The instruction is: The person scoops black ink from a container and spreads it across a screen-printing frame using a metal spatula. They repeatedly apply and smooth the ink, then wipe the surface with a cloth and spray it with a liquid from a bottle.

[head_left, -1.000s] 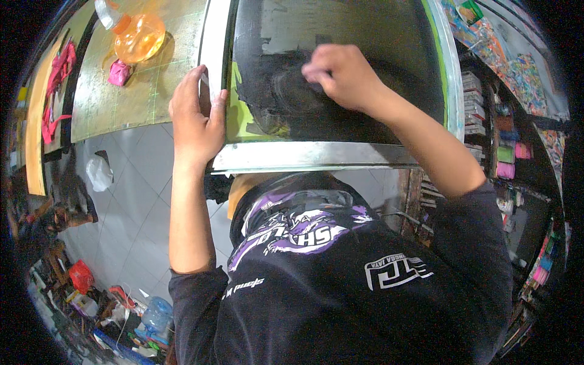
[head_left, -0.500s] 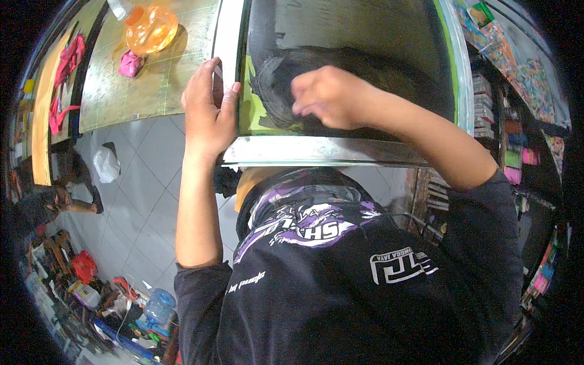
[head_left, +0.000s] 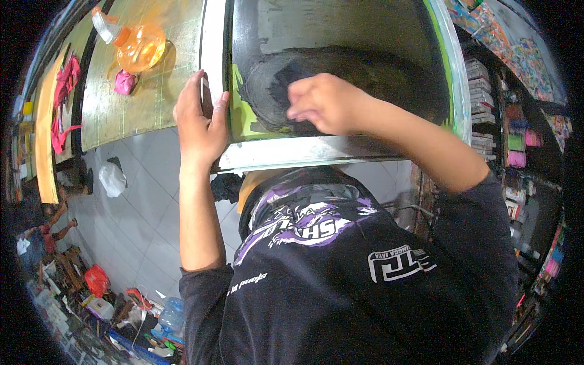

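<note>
A screen-printing frame [head_left: 292,151] with pale metal rails lies in front of me. Its mesh [head_left: 365,30] is dark, with a black swirled smear over the lower part and yellow-green showing at the left corner and right edge. My left hand [head_left: 204,118] grips the left rail near the close corner, thumb apart from the fingers. Over the smear, my right hand [head_left: 325,103] is closed with fingertips bent down to the mesh. A dark patch sits by those fingers; whether it is a rag or wet ink I cannot tell.
Left of the frame, an orange-liquid spray bottle [head_left: 141,50] and a crumpled pink cloth [head_left: 125,83] rest on a gridded board [head_left: 176,91]. A white plastic bag [head_left: 112,179] lies on the tiled floor. Shelves with stacked boxes [head_left: 480,91] stand at right. Another person's limbs show far left.
My right hand has shifted slightly, still closed over the smear. The left hand keeps its hold on the rail. The whole view has tilted a little; the other person's limbs have moved.
</note>
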The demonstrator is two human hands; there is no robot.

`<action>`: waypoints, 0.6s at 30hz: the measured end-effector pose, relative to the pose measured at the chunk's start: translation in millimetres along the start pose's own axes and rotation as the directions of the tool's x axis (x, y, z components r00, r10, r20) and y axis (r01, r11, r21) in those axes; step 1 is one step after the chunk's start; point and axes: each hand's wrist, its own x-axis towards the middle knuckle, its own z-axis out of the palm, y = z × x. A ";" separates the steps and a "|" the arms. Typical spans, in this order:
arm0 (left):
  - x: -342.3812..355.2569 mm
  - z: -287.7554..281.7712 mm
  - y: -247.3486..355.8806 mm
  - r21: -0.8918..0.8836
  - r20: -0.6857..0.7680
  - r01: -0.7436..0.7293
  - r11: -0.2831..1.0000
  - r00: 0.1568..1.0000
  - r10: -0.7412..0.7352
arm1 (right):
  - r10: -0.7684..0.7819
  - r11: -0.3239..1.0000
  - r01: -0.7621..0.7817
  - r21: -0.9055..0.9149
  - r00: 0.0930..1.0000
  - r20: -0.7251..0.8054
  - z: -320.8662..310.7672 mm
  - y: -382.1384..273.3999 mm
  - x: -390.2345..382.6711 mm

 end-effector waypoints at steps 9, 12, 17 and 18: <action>-46.4 -38.8 23.5 -0.175 0.100 0.517 0.838 0.856 -0.507 | 0.524 0.803 -0.591 -0.083 0.765 -0.374 -43.8 23.6 -126.3; -58.2 -39.6 22.9 -0.348 0.314 0.652 0.673 0.758 -0.572 | 0.558 0.757 -0.651 -0.056 0.689 -0.463 -47.4 22.0 -152.2; -57.8 -37.6 17.5 -0.571 0.411 0.717 0.400 0.671 -0.617 | 0.512 0.802 -0.597 -0.001 0.687 -0.516 -50.7 -11.1 -170.4; -58.0 -38.5 17.1 -0.587 0.413 0.714 0.382 0.669 -0.618 | 0.513 0.804 -0.595 0.007 0.687 -0.514 -50.2 -19.0 -171.4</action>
